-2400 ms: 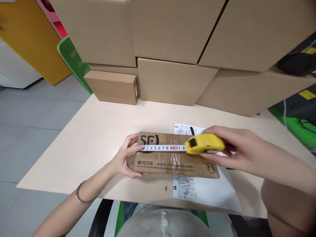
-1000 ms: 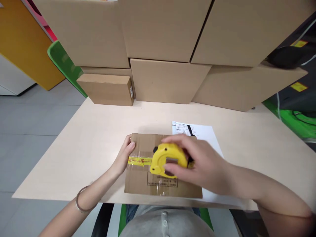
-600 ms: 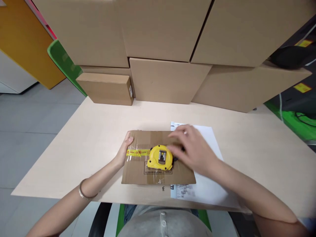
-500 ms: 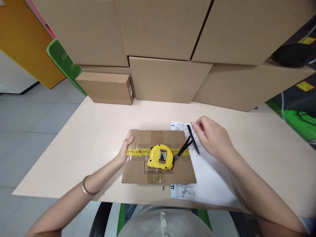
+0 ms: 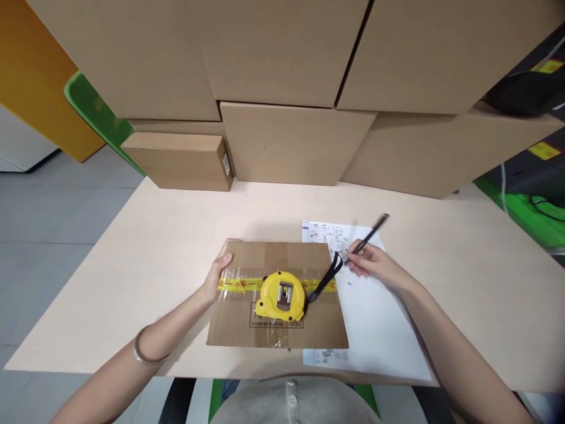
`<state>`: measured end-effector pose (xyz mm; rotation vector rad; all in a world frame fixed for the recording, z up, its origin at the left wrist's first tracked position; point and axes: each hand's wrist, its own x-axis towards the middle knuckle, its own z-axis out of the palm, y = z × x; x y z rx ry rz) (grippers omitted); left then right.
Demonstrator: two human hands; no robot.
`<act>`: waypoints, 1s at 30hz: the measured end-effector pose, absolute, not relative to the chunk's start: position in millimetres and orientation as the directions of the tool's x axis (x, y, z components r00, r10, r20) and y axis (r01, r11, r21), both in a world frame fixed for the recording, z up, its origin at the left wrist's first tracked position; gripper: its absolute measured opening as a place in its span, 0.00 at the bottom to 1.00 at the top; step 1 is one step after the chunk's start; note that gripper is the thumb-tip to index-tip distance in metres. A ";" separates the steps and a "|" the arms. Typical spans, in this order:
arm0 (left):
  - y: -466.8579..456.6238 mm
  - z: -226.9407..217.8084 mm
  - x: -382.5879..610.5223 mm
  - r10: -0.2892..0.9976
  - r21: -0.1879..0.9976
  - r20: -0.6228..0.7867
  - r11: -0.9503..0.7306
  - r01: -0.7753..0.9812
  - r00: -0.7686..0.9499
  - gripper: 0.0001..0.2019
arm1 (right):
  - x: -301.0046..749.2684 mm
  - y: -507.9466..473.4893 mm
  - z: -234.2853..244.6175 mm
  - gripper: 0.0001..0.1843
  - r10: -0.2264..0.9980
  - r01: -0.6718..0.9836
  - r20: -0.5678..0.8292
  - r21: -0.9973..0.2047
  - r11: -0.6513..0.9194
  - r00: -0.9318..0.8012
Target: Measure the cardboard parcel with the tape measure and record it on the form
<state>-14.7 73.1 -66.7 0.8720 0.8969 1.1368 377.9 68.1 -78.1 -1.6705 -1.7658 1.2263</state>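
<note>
Cardboard box (image 5: 318, 330) lies on the pale table (image 5: 132, 288), and its right side covers a part of a white sheet of paper (image 5: 375, 330). Across its top runs a yellow tape (image 5: 232, 285) with red print (the characters look Chinese, but I cannot read them with certainty). Closer to the person, a thin black frame (image 5: 277, 324) is printed on the cardboard, and the line of characters inside it is too small to read. Yellow tape measure (image 5: 270, 292) rests flat on the box, over the yellow tape, with its metal clip turned upward; its black strap (image 5: 324, 280) passes the right edge of the box and ends above the paper. The left hand (image 5: 218, 268) grips the box at its far left corner, thumb pressed on the top, the other fingers partly hidden. The right hand (image 5: 368, 259) pinches a dark pen (image 5: 373, 231) between thumb and fingertips above the paper, just beside the loop of the strap. Small dense writing fills the far part of the paper, too fine to read. Behind, a smaller box (image 5: 185, 165) bears a white label (image 5: 226, 165) with a black pattern, and large cartons (image 5: 286, 53) stand stacked
</note>
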 end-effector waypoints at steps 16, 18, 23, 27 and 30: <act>74.5 -61.9 -18.4 0.972 0.952 -0.161 0.200 -0.233 0.173 0.22 | 379.4 68.3 -92.0 0.15 0.935 0.387 -0.279 -0.904 -0.180 -0.217; 74.9 -61.7 -18.7 0.971 0.954 -0.160 0.198 -0.226 0.177 0.23 | 377.5 67.7 -91.3 0.14 0.937 0.393 -0.280 -0.902 -0.181 -0.210; 74.3 -59.3 -18.2 0.972 0.954 -0.158 0.196 -0.225 0.176 0.24 | 377.9 66.5 -91.5 0.14 0.941 0.402 -0.278 -0.897 -0.183 -0.192; 74.2 -57.2 -17.8 0.970 0.956 -0.168 0.203 -0.211 0.174 0.23 | 379.9 67.1 -92.0 0.13 0.938 0.400 -0.280 -0.899 -0.181 -0.204; 74.6 -57.8 -18.6 0.970 0.955 -0.174 0.208 -0.210 0.170 0.23 | 378.1 67.5 -91.0 0.13 0.932 0.397 -0.287 -0.899 -0.183 -0.221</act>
